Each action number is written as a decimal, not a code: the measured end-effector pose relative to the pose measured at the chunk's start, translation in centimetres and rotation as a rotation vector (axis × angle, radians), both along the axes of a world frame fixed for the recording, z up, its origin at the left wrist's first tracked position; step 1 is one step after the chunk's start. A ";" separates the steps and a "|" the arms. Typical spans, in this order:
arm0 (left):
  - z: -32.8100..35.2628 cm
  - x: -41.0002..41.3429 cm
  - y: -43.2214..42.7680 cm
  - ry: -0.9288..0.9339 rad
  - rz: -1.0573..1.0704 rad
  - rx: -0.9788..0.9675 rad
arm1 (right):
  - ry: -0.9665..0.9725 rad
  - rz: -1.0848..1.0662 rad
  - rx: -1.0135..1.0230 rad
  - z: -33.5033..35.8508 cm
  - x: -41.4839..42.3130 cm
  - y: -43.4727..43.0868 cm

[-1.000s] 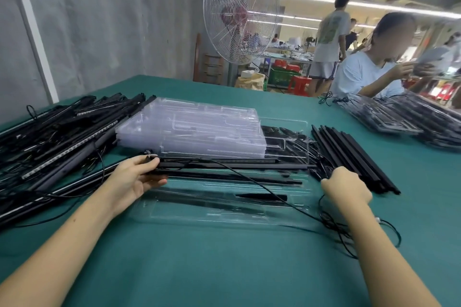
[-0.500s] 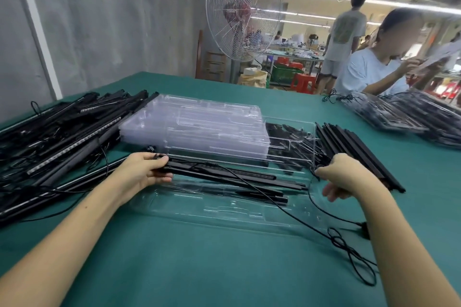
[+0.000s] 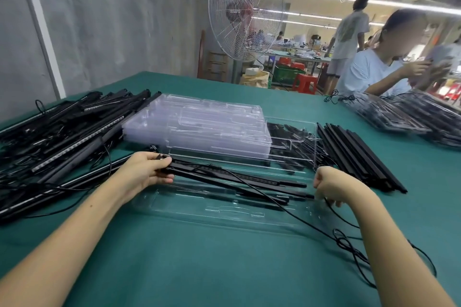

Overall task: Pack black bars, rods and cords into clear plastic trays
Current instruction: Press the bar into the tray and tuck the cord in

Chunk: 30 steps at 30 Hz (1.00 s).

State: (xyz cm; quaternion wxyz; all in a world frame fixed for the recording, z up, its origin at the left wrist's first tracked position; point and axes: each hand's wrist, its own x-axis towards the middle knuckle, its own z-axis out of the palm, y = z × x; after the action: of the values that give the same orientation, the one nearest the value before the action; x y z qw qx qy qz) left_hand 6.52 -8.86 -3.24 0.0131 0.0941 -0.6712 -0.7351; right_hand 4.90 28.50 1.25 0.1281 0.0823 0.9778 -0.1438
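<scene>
Two hands hold one bundle, yet part of the grip is hidden: the right hand (image 3: 334, 184) shows only its knuckles, with the fingers curled under at the right end of the long thin black bars (image 3: 237, 179). The left hand (image 3: 147, 172) grips their left end, thumb beneath. Slim and matte, the bars slant over the clear moulded plastic tray (image 3: 224, 212) on the green table (image 3: 199, 269). A thin black cord (image 3: 306, 222) trails across them, its loops partly cut off behind the right forearm.

Left hand (image 3: 147, 172) and right hand (image 3: 333, 185) grip black bars (image 3: 237, 179) over a clear tray (image 3: 224, 209) — cord (image 3: 349, 242) trailing.
</scene>
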 end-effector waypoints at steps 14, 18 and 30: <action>0.7 0.9 -0.4 0.148 0.010 -1.266 | 0.065 -0.056 -0.074 2.1 0.9 2.0; 0.5 1.1 0.0 0.292 -0.099 -1.325 | 0.135 0.181 -0.220 2.2 1.3 -0.9; -0.2 0.8 -1.4 0.297 -0.233 -1.085 | 0.138 0.344 -0.178 -0.7 0.3 -2.9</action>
State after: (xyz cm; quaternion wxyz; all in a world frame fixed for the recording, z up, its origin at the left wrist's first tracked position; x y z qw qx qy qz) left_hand 7.37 -10.22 -3.43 0.0724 -0.1051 -0.9492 -0.2875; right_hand 5.17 25.59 0.55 0.0902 -0.1074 0.9674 -0.2110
